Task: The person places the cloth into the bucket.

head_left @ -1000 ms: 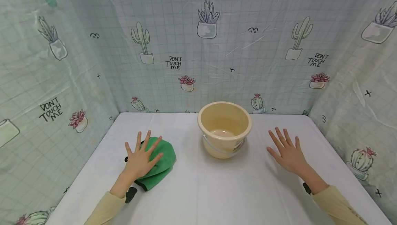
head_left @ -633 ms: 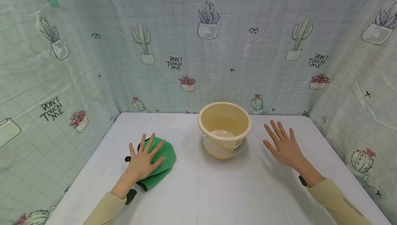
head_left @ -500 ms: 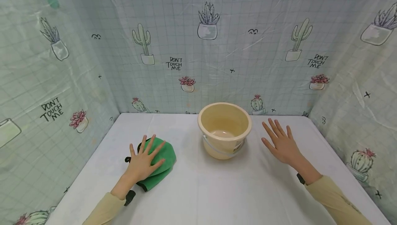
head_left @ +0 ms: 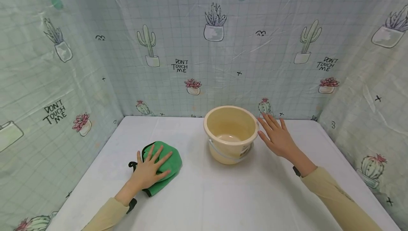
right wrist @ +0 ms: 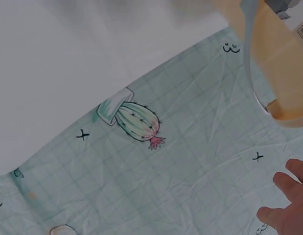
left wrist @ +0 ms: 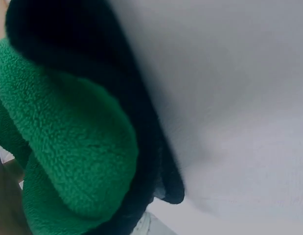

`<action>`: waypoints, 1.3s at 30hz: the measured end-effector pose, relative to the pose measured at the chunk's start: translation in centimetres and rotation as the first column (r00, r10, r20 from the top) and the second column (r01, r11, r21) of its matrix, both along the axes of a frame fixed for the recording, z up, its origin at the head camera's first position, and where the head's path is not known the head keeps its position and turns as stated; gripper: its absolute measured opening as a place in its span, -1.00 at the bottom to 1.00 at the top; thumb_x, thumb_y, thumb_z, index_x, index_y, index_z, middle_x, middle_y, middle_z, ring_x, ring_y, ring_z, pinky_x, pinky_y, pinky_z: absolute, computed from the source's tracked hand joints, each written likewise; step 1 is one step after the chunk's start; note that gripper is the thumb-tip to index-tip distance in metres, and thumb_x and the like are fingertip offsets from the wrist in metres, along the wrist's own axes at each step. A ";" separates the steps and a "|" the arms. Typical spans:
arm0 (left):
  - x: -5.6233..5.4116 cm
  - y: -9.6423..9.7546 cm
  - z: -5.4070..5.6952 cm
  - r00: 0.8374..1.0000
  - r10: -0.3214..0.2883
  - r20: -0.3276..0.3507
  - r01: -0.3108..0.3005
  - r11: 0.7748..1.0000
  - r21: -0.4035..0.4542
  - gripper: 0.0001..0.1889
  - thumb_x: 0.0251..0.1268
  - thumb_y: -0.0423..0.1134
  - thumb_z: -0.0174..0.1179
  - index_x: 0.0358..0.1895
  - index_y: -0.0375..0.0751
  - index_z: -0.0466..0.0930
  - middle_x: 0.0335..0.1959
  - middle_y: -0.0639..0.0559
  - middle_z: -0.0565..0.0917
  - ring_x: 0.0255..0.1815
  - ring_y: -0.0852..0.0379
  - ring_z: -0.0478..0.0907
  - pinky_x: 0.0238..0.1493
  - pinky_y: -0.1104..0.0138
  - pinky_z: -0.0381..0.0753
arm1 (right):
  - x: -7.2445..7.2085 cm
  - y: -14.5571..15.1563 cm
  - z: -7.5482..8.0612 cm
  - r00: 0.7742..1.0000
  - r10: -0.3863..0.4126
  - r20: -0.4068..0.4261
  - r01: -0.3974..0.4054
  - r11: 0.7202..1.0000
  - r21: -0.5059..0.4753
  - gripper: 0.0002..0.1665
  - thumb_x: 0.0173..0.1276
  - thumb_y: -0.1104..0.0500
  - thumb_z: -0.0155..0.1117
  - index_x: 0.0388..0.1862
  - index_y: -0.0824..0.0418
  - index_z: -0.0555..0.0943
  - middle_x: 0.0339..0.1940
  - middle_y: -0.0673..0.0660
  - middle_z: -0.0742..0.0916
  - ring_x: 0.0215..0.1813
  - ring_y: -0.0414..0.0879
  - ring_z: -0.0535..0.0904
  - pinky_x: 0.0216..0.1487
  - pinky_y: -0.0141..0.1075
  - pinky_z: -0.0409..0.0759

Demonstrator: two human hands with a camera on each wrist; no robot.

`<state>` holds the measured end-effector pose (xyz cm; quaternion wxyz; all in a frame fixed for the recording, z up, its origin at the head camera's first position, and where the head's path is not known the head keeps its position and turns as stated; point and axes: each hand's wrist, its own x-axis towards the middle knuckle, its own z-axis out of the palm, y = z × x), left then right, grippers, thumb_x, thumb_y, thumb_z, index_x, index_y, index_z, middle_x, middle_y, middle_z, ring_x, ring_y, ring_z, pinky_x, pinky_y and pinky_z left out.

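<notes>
A crumpled green towel (head_left: pixel 172 163) with black edging lies on the left of the table. My left hand (head_left: pixel 146 174), fingers spread and straight, is over it; whether the palm presses down cannot be told. In the left wrist view the folded towel (left wrist: pixel 87 152) fills the left side. A cream plastic bucket (head_left: pixel 228 149) stands upright near the table's back edge, its handle hanging down in front. My right hand (head_left: pixel 278 139) is at the bucket's right side with extended fingers, fingertips close to the rim; contact is unclear. The right wrist view shows the bucket wall (right wrist: pixel 283 73) above several fingers.
A white table surface (head_left: pixel 204 195) spreads under everything. Pale green fabric (head_left: pixel 271 61) printed with potted cacti encloses the back and both sides. A small black loop (head_left: pixel 132 165) sticks out at the towel's left.
My right hand has moved left and away from me, up to the bucket's rim. The left hand has shifted slightly right and lower over the towel. Bucket and towel stay in place.
</notes>
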<state>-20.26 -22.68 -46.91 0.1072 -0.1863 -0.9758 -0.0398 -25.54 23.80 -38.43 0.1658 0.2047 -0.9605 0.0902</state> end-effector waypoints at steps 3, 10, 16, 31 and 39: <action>0.1 0.1 -0.4 1.000 -0.014 -0.001 0.013 1.000 -0.007 -0.32 0.09 0.29 0.00 0.32 0.26 0.15 0.39 -0.06 0.14 0.39 -0.32 -0.08 0.11 -0.41 -0.20 | -0.7 -0.8 0.5 0.999 0.030 0.017 -0.030 1.000 -0.003 -0.32 0.40 -0.17 -0.23 0.41 0.08 0.06 0.44 0.20 0.11 0.46 0.12 -0.07 0.36 0.14 -0.31; 0.3 0.4 -1.0 0.994 -0.073 -0.078 0.068 0.996 -0.061 -0.30 0.00 0.31 0.08 0.28 0.23 0.24 0.32 -0.08 0.27 0.27 -0.46 0.10 0.02 -0.44 -0.06 | -1.9 -2.2 0.9 0.995 0.082 0.052 -0.082 0.997 -0.005 -0.33 0.41 -0.18 -0.28 0.41 0.09 0.06 0.44 0.20 0.11 0.44 0.15 -0.05 0.34 0.19 -0.26; 0.3 0.6 -1.6 0.986 -0.110 -0.126 0.099 0.991 -0.092 -0.29 -0.08 0.31 0.14 0.24 0.22 0.31 0.21 -0.12 0.41 0.13 -0.50 0.26 -0.11 -0.47 0.06 | -2.5 -3.3 1.0 0.990 0.102 0.101 -0.101 0.995 -0.015 -0.33 0.40 -0.20 -0.29 0.40 0.06 0.09 0.45 0.18 0.09 0.45 0.14 -0.07 0.34 0.18 -0.30; 0.0 1.0 -1.4 0.973 -0.192 -0.127 0.167 0.968 -0.188 -0.41 0.02 0.23 0.13 0.18 0.19 0.40 0.03 -0.10 0.50 -0.04 -0.36 0.41 -0.28 -0.27 0.38 | -3.0 -3.6 0.9 0.977 0.109 0.185 -0.109 0.994 -0.012 -0.37 0.43 -0.17 -0.36 0.39 0.06 0.13 0.44 0.19 0.09 0.46 0.14 -0.08 0.32 0.21 -0.35; 0.0 1.1 -0.7 0.969 -0.220 -0.110 0.197 0.962 -0.188 -0.42 -0.07 0.14 0.21 0.12 0.13 0.45 0.02 -0.16 0.50 -0.05 -0.33 0.41 -0.30 -0.23 0.42 | -3.1 -3.5 0.6 0.977 0.102 0.189 -0.102 0.995 -0.009 -0.37 0.43 -0.18 -0.37 0.39 0.04 0.11 0.45 0.16 0.08 0.46 0.13 -0.09 0.31 0.23 -0.33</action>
